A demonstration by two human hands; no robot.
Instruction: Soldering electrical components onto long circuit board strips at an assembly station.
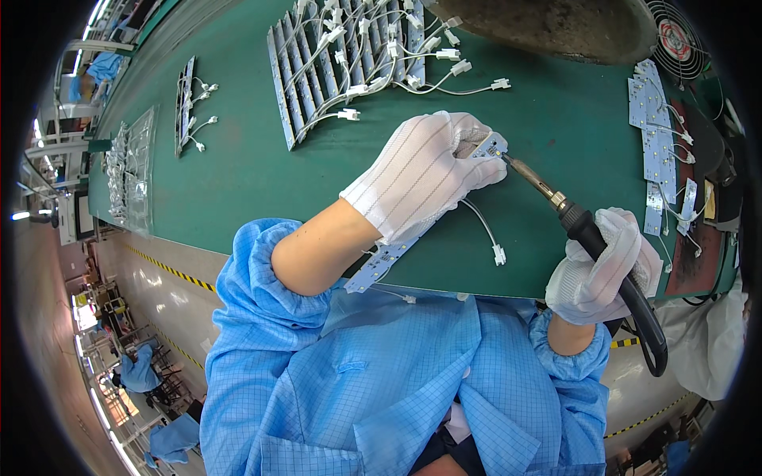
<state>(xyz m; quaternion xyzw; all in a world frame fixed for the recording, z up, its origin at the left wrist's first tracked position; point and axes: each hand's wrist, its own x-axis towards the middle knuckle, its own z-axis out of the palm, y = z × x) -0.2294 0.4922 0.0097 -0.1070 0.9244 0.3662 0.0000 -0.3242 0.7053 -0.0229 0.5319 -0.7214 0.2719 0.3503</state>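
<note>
My left hand (429,170), in a white striped glove, is closed round an LED strip board (381,266) that slants under it across the table's front edge. The board's far end shows just past my fingertips. A thin white lead with a small white connector (498,254) hangs from the board's right side. In my gloved right hand (603,270) is a soldering iron (583,226) with a black handle, its cord looping below. The iron's tip is at the board's far end; whether it touches is too small to tell.
Several LED strips (298,87) with white leads lie at the back of the green table (556,111). More LED strips (657,131) lie at right, by a fan (675,40). A few stand at left (185,107), near a clear plastic bag (139,170). A dark rounded metal hood (556,28) overhangs the back.
</note>
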